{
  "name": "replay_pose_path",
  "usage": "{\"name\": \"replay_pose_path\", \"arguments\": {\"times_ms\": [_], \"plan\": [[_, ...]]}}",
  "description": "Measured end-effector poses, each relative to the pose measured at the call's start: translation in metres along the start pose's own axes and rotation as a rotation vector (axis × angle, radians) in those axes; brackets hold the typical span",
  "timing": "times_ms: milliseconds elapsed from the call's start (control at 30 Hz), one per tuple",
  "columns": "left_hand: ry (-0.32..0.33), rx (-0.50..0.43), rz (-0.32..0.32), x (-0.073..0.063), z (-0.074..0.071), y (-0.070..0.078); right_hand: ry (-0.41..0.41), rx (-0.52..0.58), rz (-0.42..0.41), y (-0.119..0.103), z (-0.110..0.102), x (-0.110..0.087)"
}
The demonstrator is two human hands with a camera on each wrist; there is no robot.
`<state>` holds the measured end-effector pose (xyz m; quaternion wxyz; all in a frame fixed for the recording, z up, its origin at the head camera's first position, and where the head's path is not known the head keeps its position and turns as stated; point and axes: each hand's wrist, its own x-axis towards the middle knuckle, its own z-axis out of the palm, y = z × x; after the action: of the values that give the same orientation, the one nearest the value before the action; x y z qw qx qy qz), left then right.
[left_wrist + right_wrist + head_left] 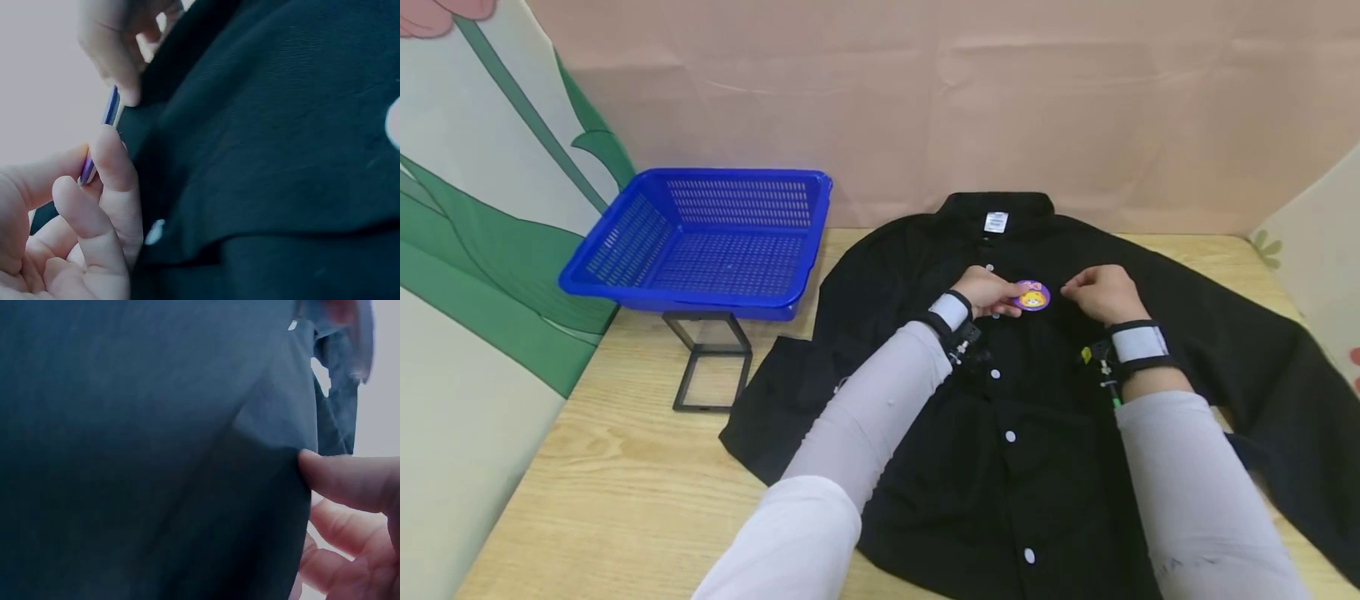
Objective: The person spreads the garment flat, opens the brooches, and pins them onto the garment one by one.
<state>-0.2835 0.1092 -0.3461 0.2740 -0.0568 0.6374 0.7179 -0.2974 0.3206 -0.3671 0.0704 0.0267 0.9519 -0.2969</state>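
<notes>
A black long-sleeved shirt (940, 467) with white buttons lies front up on the wooden table. Over its chest my left hand (988, 292) pinches a round purple badge (1034, 296) with a yellow cartoon face between thumb and finger. Seen edge-on in the left wrist view, the badge (87, 170) stands beside the raised black cloth. To the right of the badge, my right hand (1103, 296) pinches a fold of the shirt front. In the right wrist view the thumb (347, 478) presses on the cloth (269, 487), which is drawn up there. The back of the badge is mostly hidden.
A blue plastic basket (737, 305) stands at the back left on a black metal frame (711, 408). A pink-beige backdrop (887, 108) rises behind the table. The shirt's sleeve (1255, 358) spreads to the right. Wooden tabletop (617, 500) shows at the front left.
</notes>
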Motion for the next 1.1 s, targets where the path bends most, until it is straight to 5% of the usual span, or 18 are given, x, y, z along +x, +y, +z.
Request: {"name": "replay_pose_path", "arguments": {"times_ms": [367, 633, 1100], "plan": [[0.06, -0.001, 0.024, 0.011, 0.024, -0.011, -0.145, 0.232, -0.011, 0.015, -0.001, -0.006], [0.072, 0.028, 0.034, 0.018, 0.036, -0.01, -0.255, 0.534, 0.022, 0.029, -0.001, -0.002], [0.092, 0.071, 0.064, 0.019, 0.041, -0.014, -0.144, 0.458, -0.005, 0.028, 0.005, -0.003]]}}
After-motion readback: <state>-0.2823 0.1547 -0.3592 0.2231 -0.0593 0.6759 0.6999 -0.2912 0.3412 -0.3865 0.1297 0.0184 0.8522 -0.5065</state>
